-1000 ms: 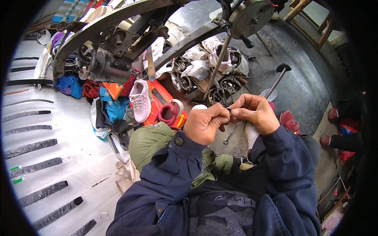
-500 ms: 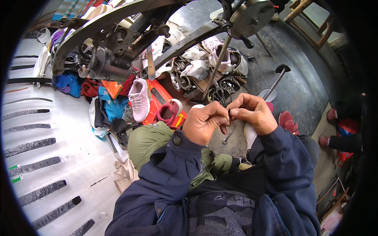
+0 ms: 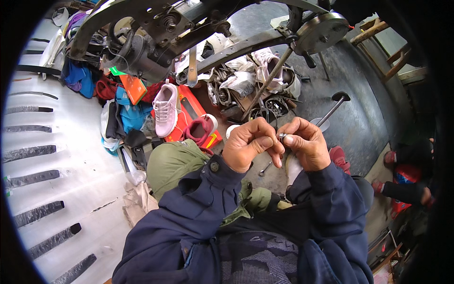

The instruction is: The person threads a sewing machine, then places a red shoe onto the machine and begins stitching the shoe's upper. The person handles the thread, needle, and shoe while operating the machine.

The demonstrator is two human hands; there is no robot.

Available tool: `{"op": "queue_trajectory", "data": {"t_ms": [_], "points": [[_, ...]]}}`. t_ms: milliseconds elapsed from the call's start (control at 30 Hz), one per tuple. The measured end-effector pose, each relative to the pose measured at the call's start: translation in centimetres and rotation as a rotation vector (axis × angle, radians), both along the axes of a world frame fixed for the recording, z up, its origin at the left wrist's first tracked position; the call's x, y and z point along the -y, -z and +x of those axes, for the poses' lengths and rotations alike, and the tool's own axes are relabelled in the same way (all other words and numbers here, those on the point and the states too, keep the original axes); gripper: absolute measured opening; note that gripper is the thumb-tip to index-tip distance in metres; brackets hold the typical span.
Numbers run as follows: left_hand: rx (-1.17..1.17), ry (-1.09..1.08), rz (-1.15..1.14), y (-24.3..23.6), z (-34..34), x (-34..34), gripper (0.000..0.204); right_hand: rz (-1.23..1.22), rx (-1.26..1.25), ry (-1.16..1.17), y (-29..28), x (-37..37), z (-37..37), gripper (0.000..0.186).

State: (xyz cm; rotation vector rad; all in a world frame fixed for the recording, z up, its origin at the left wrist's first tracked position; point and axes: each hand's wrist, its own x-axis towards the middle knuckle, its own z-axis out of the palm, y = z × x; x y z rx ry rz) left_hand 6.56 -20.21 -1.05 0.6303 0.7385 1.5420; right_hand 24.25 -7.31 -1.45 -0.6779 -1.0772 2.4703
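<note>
Small metal part: pinched between left hand and right hand, above lap. Fitting appears under way, unfinished. Pink shoe nearby, beneath sewing machine.

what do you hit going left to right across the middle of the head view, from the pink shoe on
pink shoe → red shoe → left hand → small metal part pinched between both hands → right hand → metal rod with black knob
</note>
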Motion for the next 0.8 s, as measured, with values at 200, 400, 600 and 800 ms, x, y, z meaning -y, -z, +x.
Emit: {"op": "queue_trajectory", "data": {"t_ms": [200,400,600,800], "points": [[-0.03,-0.02,0.01,-0.29,0.24,0.05,0.01,-0.078,-0.026,0.005,-0.28,0.05,-0.06,0.016],[-0.108,-0.009,0.022,-0.59,0.25,0.04,0.009,-0.053,-0.046,0.04,-0.22,0.14,-0.03,0.016],[-0.108,-0.002,0.015,-0.62,0.25,0.09,0.008,-0.032,-0.042,0.061,-0.01,0.17,0.08,0.016],[-0.106,0.003,0.015,-0.45,0.22,0.08,0.008,-0.009,-0.036,0.074,0.17,0.16,0.15,0.016]]}}
